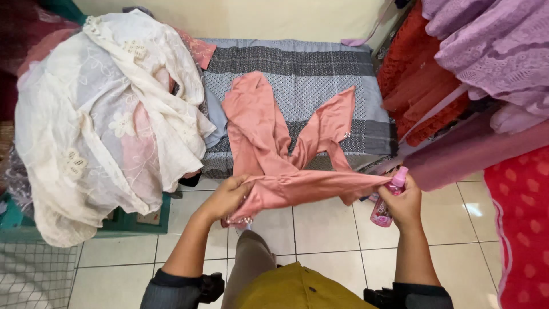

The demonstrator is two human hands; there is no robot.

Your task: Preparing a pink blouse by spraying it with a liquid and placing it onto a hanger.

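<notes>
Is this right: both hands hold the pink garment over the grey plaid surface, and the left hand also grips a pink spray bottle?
Wrong hand. In the head view the right hand grips the pink spray bottle along with the pink garment; the left hand holds only the garment, over the grey plaid surface.

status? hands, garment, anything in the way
Left hand shut on pink garment. Right hand grips garment's other end plus pink bottle. Garment half on grey board; white pile beside it.

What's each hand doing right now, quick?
Left hand: closed, gripping the pink garment.
Right hand: closed on a pink spray bottle and the garment's other end.
</notes>
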